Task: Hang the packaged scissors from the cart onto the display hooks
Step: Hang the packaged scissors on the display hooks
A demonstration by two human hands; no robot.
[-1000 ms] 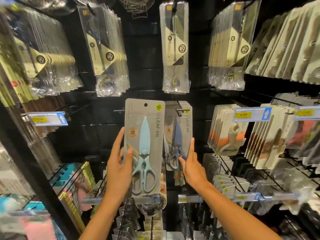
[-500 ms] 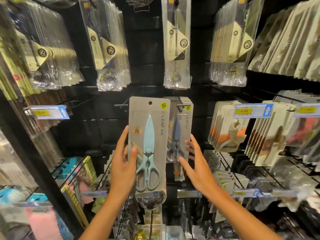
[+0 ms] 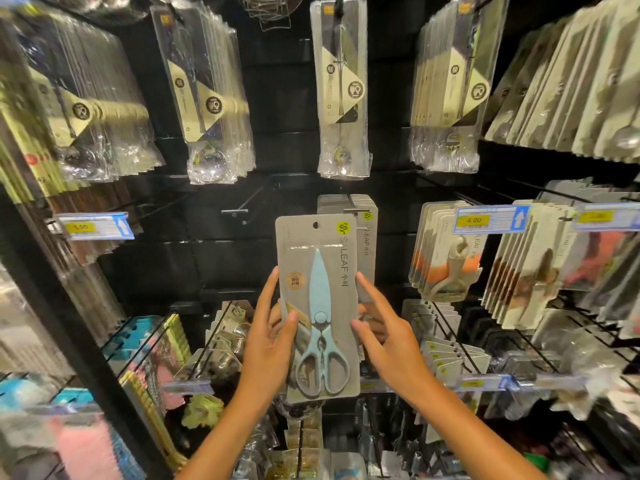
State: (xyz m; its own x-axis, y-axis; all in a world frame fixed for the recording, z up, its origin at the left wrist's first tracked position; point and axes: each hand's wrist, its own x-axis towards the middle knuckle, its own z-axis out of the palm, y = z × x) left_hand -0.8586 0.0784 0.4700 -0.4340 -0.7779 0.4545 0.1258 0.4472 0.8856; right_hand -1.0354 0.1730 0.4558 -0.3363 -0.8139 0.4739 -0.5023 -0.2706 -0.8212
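A grey card pack of light-blue scissors (image 3: 320, 306) stands upright in front of the display. My left hand (image 3: 270, 341) grips its left edge, thumb on the front. My right hand (image 3: 384, 334) touches its right edge with spread fingers. Its hang hole sits just below and left of a hook tip (image 3: 355, 211) that carries a stack of the same scissor packs (image 3: 360, 230), partly hidden behind the held pack. A bare hook (image 3: 235, 212) juts out to the left. The cart is out of view.
Clear bags of spoons and utensils (image 3: 343, 98) hang in the row above. Carded peelers (image 3: 446, 251) and price tags (image 3: 491, 220) crowd the right. A black upright post (image 3: 79, 341) borders the left. More small packs hang below the hands.
The held pack has shifted right and down, now covering the hanging stack. My right hand left the hanging packs and came onto the held pack's right edge.
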